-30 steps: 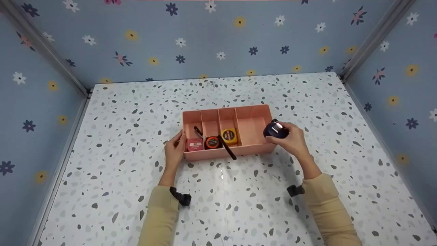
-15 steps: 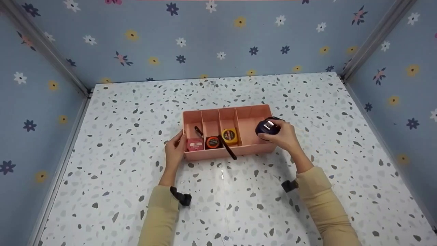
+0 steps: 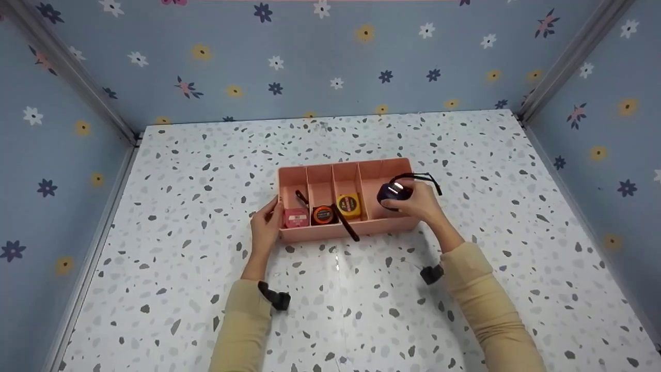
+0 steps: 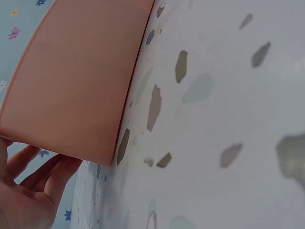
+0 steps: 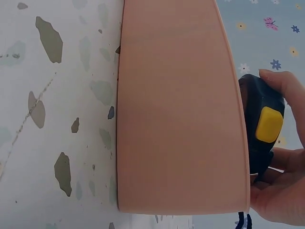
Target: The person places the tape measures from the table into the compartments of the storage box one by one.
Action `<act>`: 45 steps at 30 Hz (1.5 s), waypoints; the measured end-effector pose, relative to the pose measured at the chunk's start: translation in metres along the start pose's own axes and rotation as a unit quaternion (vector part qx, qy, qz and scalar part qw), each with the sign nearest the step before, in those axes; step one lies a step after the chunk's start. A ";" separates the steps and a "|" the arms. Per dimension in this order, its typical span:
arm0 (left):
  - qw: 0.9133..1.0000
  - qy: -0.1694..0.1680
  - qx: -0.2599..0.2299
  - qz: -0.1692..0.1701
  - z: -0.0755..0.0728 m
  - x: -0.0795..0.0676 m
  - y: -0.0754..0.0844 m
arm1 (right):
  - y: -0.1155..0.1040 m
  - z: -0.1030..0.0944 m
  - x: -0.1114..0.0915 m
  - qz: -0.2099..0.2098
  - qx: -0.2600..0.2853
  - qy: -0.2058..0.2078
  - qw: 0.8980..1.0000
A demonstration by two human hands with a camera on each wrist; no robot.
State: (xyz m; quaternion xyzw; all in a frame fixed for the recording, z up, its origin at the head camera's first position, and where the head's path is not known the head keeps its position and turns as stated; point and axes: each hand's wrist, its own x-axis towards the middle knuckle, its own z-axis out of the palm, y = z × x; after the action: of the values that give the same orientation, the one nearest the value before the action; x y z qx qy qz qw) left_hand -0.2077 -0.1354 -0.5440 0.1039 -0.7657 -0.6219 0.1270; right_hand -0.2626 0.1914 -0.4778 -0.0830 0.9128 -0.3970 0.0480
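A pink divided organizer box (image 3: 382,226) sits mid-table in the head view. My right hand (image 3: 421,201) grips a dark blue tape measure (image 3: 393,195) over its wide right compartment; a black wrist strap hangs off behind. In the right wrist view that tape measure (image 5: 262,109) shows a yellow button above the box's rim. My left hand (image 3: 266,225) rests its fingertips against the box's left end; in the left wrist view the fingers (image 4: 59,179) touch the end wall. Three narrow compartments hold a pink tape measure (image 3: 296,218), an orange-and-black one (image 3: 324,215) and a yellow one (image 3: 348,205).
A black strap (image 3: 347,223) hangs over the box's front wall, and another (image 3: 302,197) lies in the left compartment. The speckled white table (image 3: 206,170) is bordered by flowered blue panels (image 3: 330,57) at the back and both sides.
My right hand has carried the dark blue tape measure leftward from the box's right rim to over the wide compartment. Its strap has come into view. The left hand keeps its place.
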 end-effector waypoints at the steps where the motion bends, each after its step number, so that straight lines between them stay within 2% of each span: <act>1: 1.000 -0.001 -0.001 -0.001 0.000 0.000 0.000 | 0.000 0.001 0.001 0.000 0.000 -0.003 1.000; 17: 1.000 -0.003 -0.008 -0.013 0.000 0.000 0.000 | 0.003 0.013 0.015 -0.009 -0.014 -0.036 0.999; 29: 1.000 -0.003 -0.012 -0.009 0.000 0.002 -0.001 | 0.005 0.019 0.019 0.008 -0.044 -0.075 0.996; 36: 1.000 -0.002 -0.018 -0.008 0.001 0.002 -0.002 | 0.006 0.020 0.022 0.041 -0.050 -0.085 0.994; 45: 1.000 -0.002 -0.003 -0.014 0.000 0.002 0.000 | 0.007 0.019 0.021 0.041 -0.063 -0.096 0.993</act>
State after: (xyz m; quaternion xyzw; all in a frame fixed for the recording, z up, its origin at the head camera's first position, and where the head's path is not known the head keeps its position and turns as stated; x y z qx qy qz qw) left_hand -0.2095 -0.1354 -0.5439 0.1129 -0.7625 -0.6262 0.1171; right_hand -0.2815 0.1778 -0.4962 -0.0861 0.9298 -0.3266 0.1462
